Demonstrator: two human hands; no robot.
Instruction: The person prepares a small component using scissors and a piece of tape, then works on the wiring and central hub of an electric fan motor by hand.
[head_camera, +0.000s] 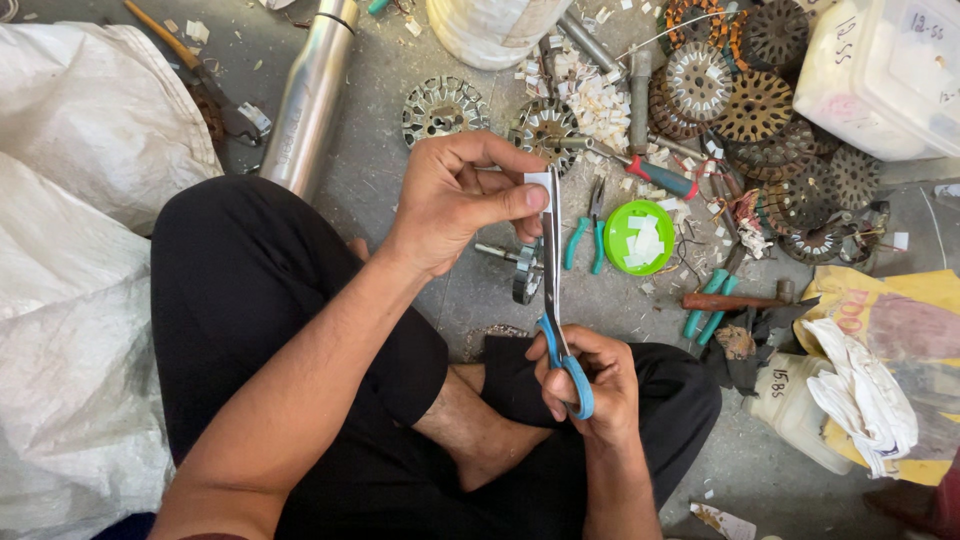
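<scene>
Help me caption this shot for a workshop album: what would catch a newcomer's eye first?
At centre, the right hand works blue-handled scissors into a small white strip pinched by the left hand, above the person's crossed legs. Next, the bright green lid holding white cut pieces, just right of the blades. Beyond it, at upper right, lies a heap of round slotted metal discs on the dusty floor.
</scene>
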